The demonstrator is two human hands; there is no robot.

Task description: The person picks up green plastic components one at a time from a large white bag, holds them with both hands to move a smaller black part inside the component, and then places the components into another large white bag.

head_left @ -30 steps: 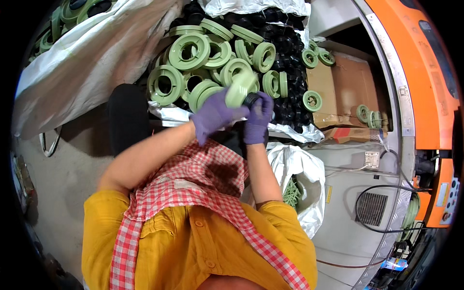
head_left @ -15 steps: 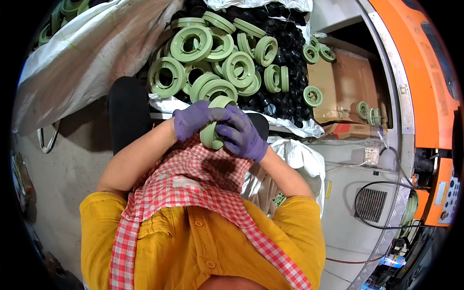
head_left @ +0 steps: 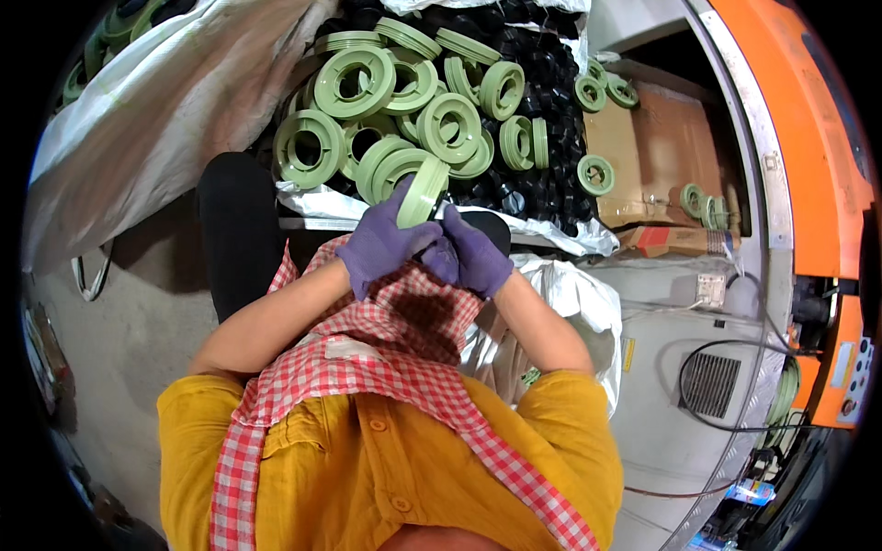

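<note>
A light green ribbed plastic ring [head_left: 424, 191] stands tilted above my lap. My left hand [head_left: 381, 246], in a purple glove, is closed on its lower side. Close beside it, my right hand [head_left: 476, 259] in the same kind of glove has its fingers curled in by the ring's right side. A small dark bit shows between the ring and the right fingers, but I cannot make out what those fingers hold. Just beyond my hands lies a heap of similar green flanged rings [head_left: 356, 83], piled over many black plastic parts [head_left: 560, 138].
White woven sacking [head_left: 184, 119] rises at the left of the heap. On the right, several green rings lie on brown cardboard [head_left: 675, 138] beside an orange machine [head_left: 831, 184]. A black cable [head_left: 682, 386] loops over a grey panel with a vent.
The held ring has moved up and slightly right and turned. My left hand has shifted right and lower down on it; my right fingers have come off its face and curled beside it.
</note>
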